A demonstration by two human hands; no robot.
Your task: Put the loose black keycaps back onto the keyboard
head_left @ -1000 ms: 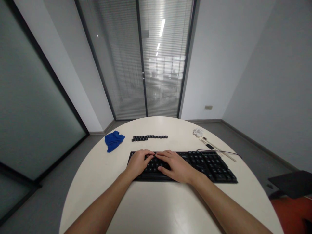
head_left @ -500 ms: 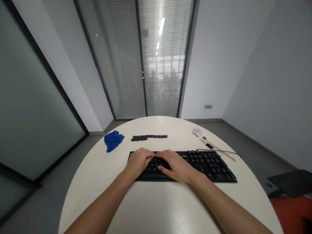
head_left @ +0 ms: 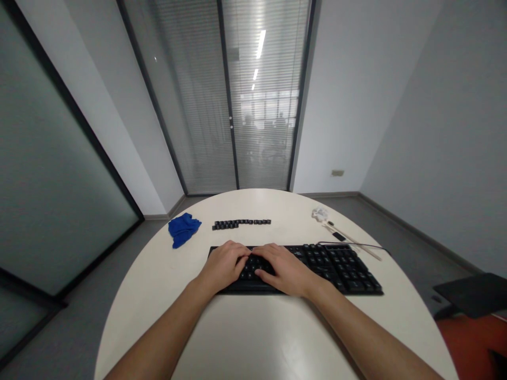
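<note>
A black keyboard [head_left: 352, 269] lies across the white round table [head_left: 245, 338]. My left hand [head_left: 226, 265] rests over its left part, fingers bent together, with the fingertips near its upper rows. Beside it, my right hand [head_left: 283, 269] lies over the middle keys, thumb apart from the index finger. The index fingertips of both hands nearly meet; anything between them is too small to make out. Beyond the keyboard, loose black keycaps [head_left: 225, 225] stand in short rows.
A crumpled blue cloth [head_left: 184, 230] lies at the left. To the right are a crumpled white item [head_left: 320, 214], thin pale sticks [head_left: 366, 251], a small black piece [head_left: 339, 236] and the keyboard cable [head_left: 356, 244]. A red and black chair [head_left: 471, 338] stands at the lower right.
The view has shifted very slightly. Both hands keep nearly the same pose over the keyboard.
</note>
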